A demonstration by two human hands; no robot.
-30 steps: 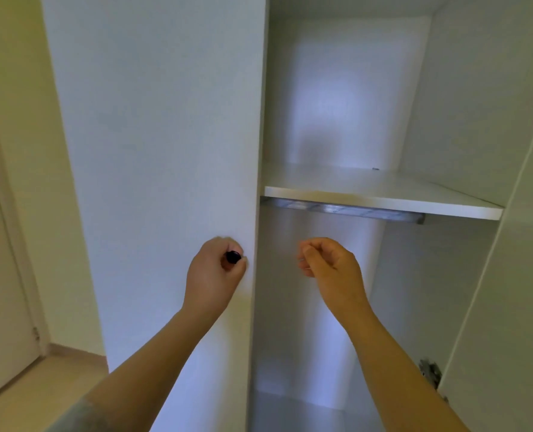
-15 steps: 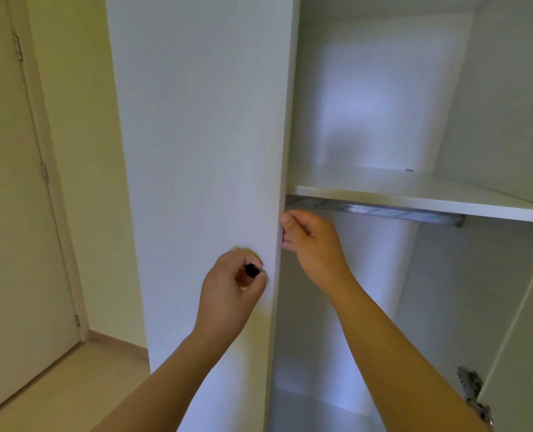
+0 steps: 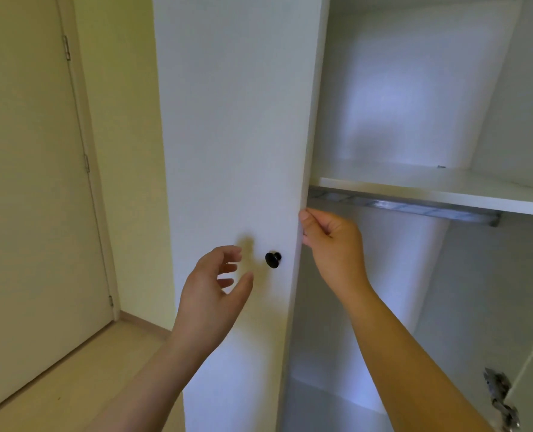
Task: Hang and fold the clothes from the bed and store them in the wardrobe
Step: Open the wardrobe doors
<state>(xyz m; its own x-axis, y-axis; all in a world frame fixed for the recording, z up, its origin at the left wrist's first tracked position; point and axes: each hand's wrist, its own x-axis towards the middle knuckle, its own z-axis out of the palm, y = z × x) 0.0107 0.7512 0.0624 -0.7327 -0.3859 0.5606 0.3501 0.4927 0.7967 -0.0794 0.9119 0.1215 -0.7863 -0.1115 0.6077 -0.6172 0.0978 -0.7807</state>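
The white wardrobe's left door (image 3: pixel 234 135) fills the middle of the view, with a small black knob (image 3: pixel 273 260) near its right edge. My left hand (image 3: pixel 210 291) hovers just left of the knob, fingers spread and holding nothing. My right hand (image 3: pixel 329 241) grips the door's right edge just above the knob, thumb on the front and fingers curled behind. The wardrobe's right side stands open, showing a white shelf (image 3: pixel 430 190) and a metal rail (image 3: pixel 408 207) under it. No clothes or bed are in view.
A cream room door (image 3: pixel 31 182) with hinges stands at the left, beside a pale yellow wall. Light wooden floor (image 3: pixel 81 378) lies below. A metal hinge (image 3: pixel 500 397) shows at the lower right on the open right wardrobe door.
My left hand has let go of the black knob and opened beside it. My right hand moved to the door's edge and took hold of it. The view shifted left.
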